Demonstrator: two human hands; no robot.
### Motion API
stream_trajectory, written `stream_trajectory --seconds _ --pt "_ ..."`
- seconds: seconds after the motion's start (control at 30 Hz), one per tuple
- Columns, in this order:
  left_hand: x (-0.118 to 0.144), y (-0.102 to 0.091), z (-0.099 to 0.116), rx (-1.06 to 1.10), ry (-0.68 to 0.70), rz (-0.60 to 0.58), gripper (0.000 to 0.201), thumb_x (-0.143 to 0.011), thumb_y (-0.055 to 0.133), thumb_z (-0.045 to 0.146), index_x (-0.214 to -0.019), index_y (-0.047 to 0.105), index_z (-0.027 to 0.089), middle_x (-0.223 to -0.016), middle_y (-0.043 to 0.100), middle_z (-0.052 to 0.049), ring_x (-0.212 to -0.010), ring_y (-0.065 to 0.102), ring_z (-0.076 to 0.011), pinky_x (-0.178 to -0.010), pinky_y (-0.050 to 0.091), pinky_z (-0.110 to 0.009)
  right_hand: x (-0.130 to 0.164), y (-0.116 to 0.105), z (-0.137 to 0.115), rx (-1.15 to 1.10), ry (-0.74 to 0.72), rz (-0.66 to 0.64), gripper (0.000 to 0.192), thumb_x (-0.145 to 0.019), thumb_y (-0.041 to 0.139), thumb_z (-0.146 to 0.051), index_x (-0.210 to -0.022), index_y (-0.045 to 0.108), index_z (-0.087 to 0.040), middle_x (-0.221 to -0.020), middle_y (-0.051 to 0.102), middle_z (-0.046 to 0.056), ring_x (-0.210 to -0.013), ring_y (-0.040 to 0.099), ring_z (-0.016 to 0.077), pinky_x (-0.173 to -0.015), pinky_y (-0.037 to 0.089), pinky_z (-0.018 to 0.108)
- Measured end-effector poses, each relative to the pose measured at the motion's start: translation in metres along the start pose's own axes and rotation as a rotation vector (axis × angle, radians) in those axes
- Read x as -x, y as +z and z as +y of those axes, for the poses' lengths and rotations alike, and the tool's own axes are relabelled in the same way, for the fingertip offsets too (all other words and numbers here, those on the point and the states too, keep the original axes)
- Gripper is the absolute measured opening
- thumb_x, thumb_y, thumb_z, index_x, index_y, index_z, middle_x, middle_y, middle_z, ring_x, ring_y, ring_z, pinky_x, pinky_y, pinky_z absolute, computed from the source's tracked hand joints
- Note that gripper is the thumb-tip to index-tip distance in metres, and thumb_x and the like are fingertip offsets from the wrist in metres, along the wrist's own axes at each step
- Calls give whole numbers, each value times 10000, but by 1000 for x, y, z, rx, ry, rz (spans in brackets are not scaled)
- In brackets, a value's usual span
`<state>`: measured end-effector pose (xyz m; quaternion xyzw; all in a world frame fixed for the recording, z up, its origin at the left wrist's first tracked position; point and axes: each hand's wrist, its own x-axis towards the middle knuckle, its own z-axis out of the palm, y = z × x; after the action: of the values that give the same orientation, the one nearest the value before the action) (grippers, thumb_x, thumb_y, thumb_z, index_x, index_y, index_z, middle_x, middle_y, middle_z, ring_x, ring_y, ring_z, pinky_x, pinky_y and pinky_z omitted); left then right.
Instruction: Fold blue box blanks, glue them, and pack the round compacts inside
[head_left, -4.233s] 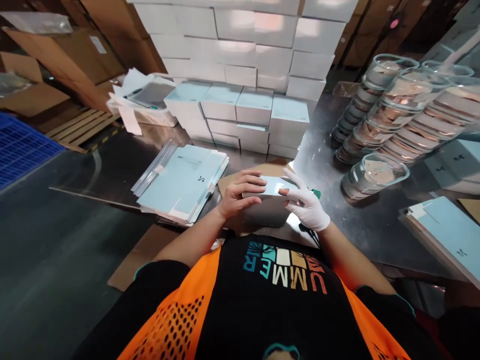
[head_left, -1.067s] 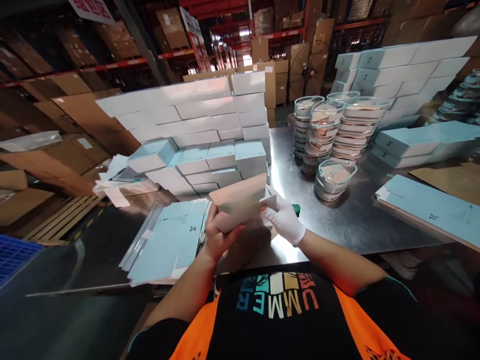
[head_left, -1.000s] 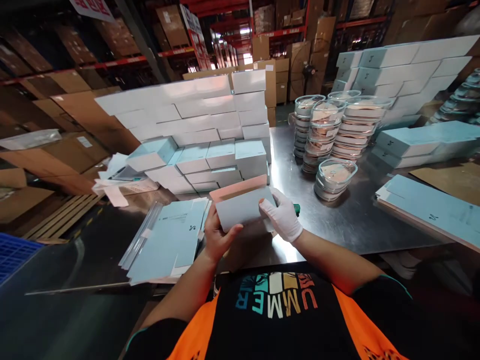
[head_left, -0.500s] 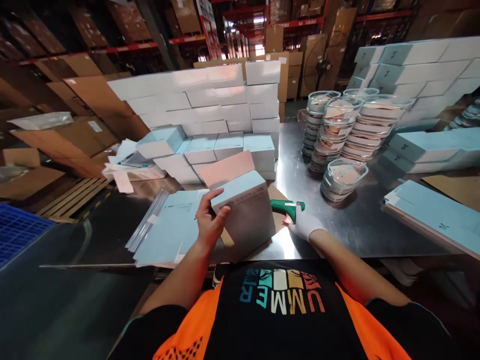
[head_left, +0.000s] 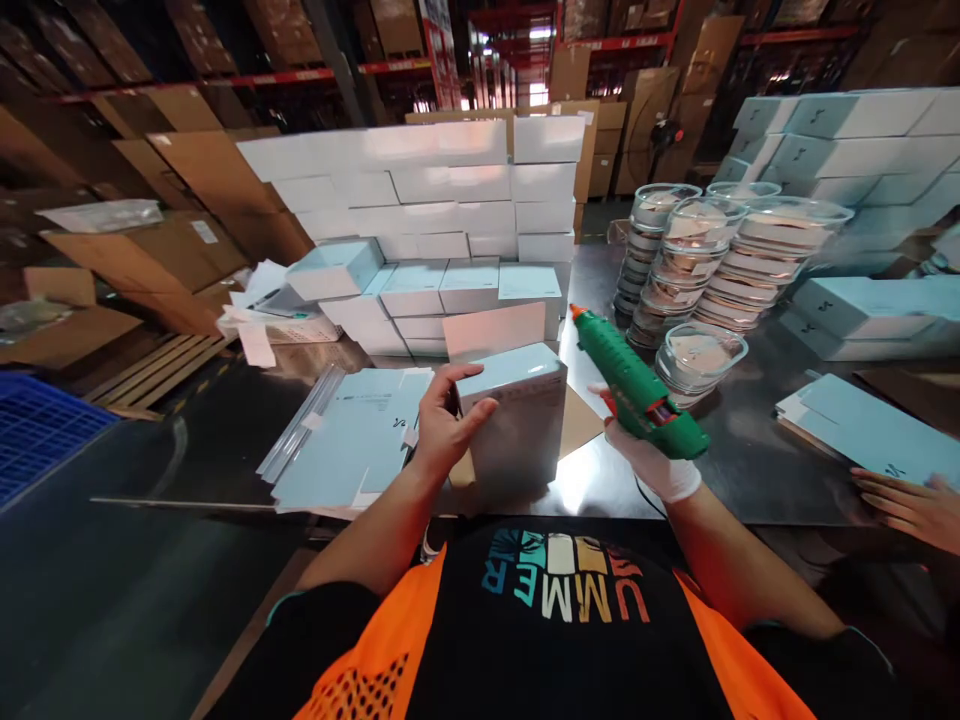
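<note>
My left hand grips the near left edge of a white cardboard box, thumb on its front and fingers over the top. The box stands on the metal table with a flap raised at its far side. In my gloved right hand is a green glue gun, held up to the right of the box. Its orange nozzle points away and to the left, apart from the box. A thin cord hangs below that hand.
Flat white box blanks lie on the left. White boxes are stacked behind. Clear round containers stand in piles at the right. Another person's hand touches white sheets at the far right. A blue crate is at far left.
My right hand has lifted and turned the glue gun from beside the box, nozzle now upward. My left hand keeps hold of the box. Another person's hand has appeared at the right.
</note>
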<state>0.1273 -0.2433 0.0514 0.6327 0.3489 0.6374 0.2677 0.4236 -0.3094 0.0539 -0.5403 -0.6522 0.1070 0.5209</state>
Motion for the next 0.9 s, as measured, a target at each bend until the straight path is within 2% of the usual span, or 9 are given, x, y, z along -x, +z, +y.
stream_trajectory --seconds 0.1,0.2,0.33,0.4,0.47,0.57,0.7,0.8,0.9 --pt "5 10 5 -71 122 -53 488 -863 923 612 -1175 794 259 -1076 729 -48 -1014 712 -232 -917 561 -345 -1 3 -27 124 -163 -100 123 -876 725 -334 -931 794 -248 -874 819 57 -804 787 257 -808 673 384" --pt "10 20 7 -83 211 -84 477 -872 924 598 -1178 784 260 -1087 709 -50 -1036 706 -238 -943 569 -359 -2 13 -48 159 -299 -121 83 -863 739 -304 -892 763 -231 -813 772 43 -746 729 215 -724 611 315" --pt "13 24 6 -87 249 -88 471 -877 931 574 -1196 777 262 -1105 709 -49 -1048 707 -234 -944 570 -352 -8 18 -55 159 -331 -75 99 -844 719 -309 -789 682 -235 -710 684 9 -650 623 176 -644 524 290" --pt "13 21 5 -102 230 -70 471 -878 931 571 -1211 786 270 -1098 712 -44 -1035 703 -226 -941 561 -343 -12 14 -46 110 -194 -48 152 -823 728 -321 -731 634 -245 -687 653 9 -649 591 180 -659 520 313" --pt "13 16 6 -134 173 -60 495 -868 923 614 -1201 800 268 -1091 715 -47 -1022 698 -227 -934 554 -344 -16 10 -30 7 55 -18 173 -808 743 -332 -716 617 -258 -692 651 21 -700 601 203 -723 554 355" --pt "11 11 7 -127 81 -53 553 -828 916 695 -1153 814 259 -1062 724 -51 -1003 700 -238 -918 552 -350 -17 11 -4 -137 332 1 168 -831 743 -409 -798 647 -274 -751 698 38 -738 630 235 -737 599 405" --pt "6 8 7 -7 -6 8 620 -763 933 747 -1104 818 242 -1020 749 -54 -960 715 -248 -842 560 -340 -9 32 20 -311 513 -139 405 -931 585 -634 -953 687 -242 -838 767 82 -652 670 236 -618 619 410" --pt "5 5 3 99 -124 27 681 -748 914 792 -1121 808 232 -959 757 -47 -813 691 -215 -710 533 -310 -4 45 38 -416 711 -311 656 -994 438 -796 -911 708 -204 -777 762 136 -607 676 254 -581 612 431" --pt "6 2 -3 195 -221 11 713 -762 896 807 -1174 798 233 -894 752 -34 -709 655 -183 -638 502 -285 -6 42 54 -301 714 -277 655 -980 533 -830 -816 694 -217 -643 705 135 -623 694 299 -588 604 457"
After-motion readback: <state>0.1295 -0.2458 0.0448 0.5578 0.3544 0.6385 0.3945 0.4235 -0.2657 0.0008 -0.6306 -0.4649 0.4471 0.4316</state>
